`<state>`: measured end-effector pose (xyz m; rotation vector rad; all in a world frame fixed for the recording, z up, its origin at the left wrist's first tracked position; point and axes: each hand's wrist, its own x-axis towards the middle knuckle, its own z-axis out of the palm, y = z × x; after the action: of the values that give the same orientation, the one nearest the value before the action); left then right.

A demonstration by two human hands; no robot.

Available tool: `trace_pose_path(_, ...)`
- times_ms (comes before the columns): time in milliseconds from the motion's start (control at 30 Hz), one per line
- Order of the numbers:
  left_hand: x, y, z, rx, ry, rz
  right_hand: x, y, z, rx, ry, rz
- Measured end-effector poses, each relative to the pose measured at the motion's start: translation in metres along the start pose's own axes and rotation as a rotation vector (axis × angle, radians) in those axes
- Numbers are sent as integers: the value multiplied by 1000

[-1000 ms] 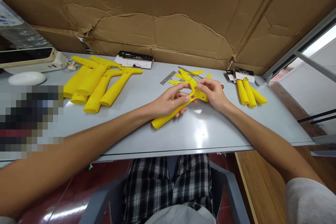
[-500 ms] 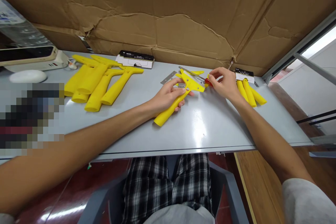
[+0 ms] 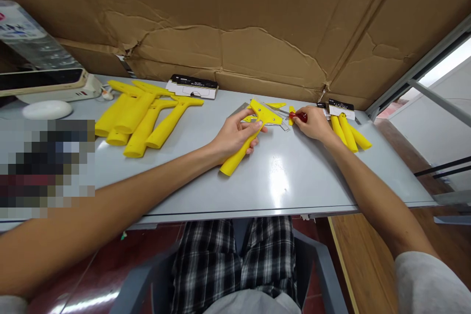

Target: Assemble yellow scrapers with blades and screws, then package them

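My left hand (image 3: 237,135) is wrapped round the neck of a yellow scraper handle (image 3: 237,158), whose wide head points up and right, away from me. Between the fingers of my right hand (image 3: 312,121) is the red grip of a screwdriver (image 3: 300,116); its shaft runs left behind the scraper head. A metal blade (image 3: 240,109) lies beyond my left fingers. Small yellow pieces (image 3: 275,105) and thin metal parts (image 3: 285,127) rest on the table around the scraper head.
Several yellow handles (image 3: 136,113) are piled on the left of the grey table (image 3: 221,201), near a black-and-white box (image 3: 193,87). More handles (image 3: 348,132) lie at right by another box (image 3: 341,108). Cardboard (image 3: 221,19) stands behind; a white mouse (image 3: 47,110) is far left.
My right hand has moved slightly down and now wraps more fully round the red screwdriver grip. The scraper in my left hand has turned a little.
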<state>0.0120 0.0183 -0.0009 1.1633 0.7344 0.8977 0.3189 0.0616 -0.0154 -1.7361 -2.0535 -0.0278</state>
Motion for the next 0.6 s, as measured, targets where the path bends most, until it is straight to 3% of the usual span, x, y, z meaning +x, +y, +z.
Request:
trace_pose_path(133,1,-1,-1,4,46,25,4,1,-8,152,195,63)
trace_pose_path(333,3,0,2,-36,172,26,9,0,-24,654,544,46)
trace_pose_path(467,4,0,3,-42,212,12,10,-4,-38,912,616,-12)
trace_pose_path(600,5,-1,2,-24,234,-12,12,-10,-47,1095,616,23)
